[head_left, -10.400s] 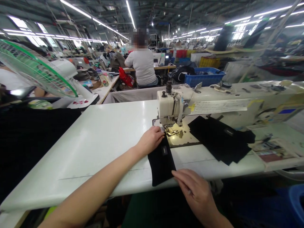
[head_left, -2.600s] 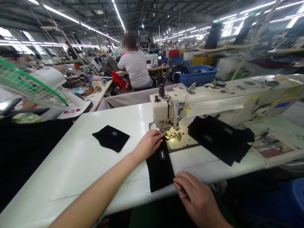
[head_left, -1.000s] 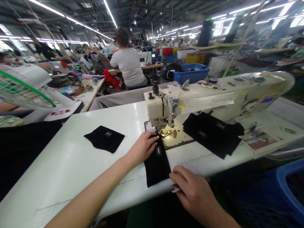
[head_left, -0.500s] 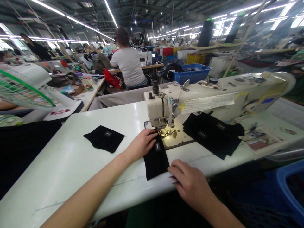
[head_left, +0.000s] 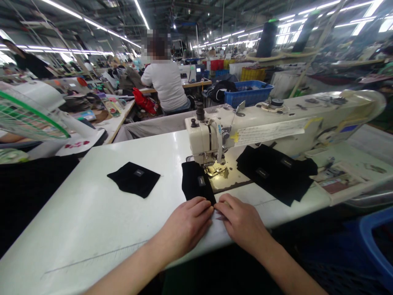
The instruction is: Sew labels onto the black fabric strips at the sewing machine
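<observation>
A black fabric piece (head_left: 195, 182) with a small dark label lies in front of the sewing machine (head_left: 202, 139), its right edge beside the lit presser foot (head_left: 215, 171). My left hand (head_left: 192, 221) covers its near end, fingers closed on the cloth. At the same near right corner, my right hand (head_left: 241, 217) pinches the edge, fingertips almost touching the left ones. A thin, pointed greyish thing shows under my right fingers; I cannot make out what it is.
Another labelled black piece (head_left: 135, 179) lies on the white table (head_left: 101, 213) to the left. Several black pieces (head_left: 276, 174) overlap right of the needle. A fan (head_left: 33, 110) stands at the left, a blue basket (head_left: 377, 246) at the lower right. A person (head_left: 166, 84) sits ahead.
My left hand has come back from beside the presser foot to the cloth's near end. The cloth has shifted slightly away from me and its far end is uncovered. My right hand has moved slightly forward.
</observation>
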`<state>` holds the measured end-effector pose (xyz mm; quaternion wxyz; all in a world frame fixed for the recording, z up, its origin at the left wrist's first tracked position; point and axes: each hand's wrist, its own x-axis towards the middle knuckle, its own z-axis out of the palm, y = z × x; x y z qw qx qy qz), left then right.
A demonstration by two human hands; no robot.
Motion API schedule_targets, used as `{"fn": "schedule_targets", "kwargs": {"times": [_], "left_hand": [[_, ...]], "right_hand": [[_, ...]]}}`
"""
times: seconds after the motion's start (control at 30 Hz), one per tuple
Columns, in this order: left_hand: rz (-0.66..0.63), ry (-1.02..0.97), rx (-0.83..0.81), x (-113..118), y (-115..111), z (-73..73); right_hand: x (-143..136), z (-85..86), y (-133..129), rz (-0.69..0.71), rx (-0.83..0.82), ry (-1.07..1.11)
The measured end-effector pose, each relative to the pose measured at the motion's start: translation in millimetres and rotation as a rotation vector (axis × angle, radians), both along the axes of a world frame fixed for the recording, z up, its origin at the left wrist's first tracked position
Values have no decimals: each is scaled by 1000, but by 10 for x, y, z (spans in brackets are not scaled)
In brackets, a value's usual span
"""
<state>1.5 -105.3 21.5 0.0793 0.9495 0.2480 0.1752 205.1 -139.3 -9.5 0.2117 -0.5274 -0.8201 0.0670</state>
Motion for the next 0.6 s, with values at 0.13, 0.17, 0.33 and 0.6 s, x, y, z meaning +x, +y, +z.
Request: {"fn": "schedule_targets", "kwargs": {"times": [0.13, 0.17, 0.33, 0.6], "left_hand": [[-2, 9, 22, -18, 104, -33], [-4, 9, 17, -17, 129, -35], [-9, 24, 8, -12, 224, -36], [-12, 40, -24, -18, 370, -25]], "right_hand": [[-6, -5, 77, -9, -1, -6], [-8, -7, 96, -11, -2, -9], [-19, -7, 191, -30, 0, -33], [-60, 43, 313, -53, -48, -93]]}}
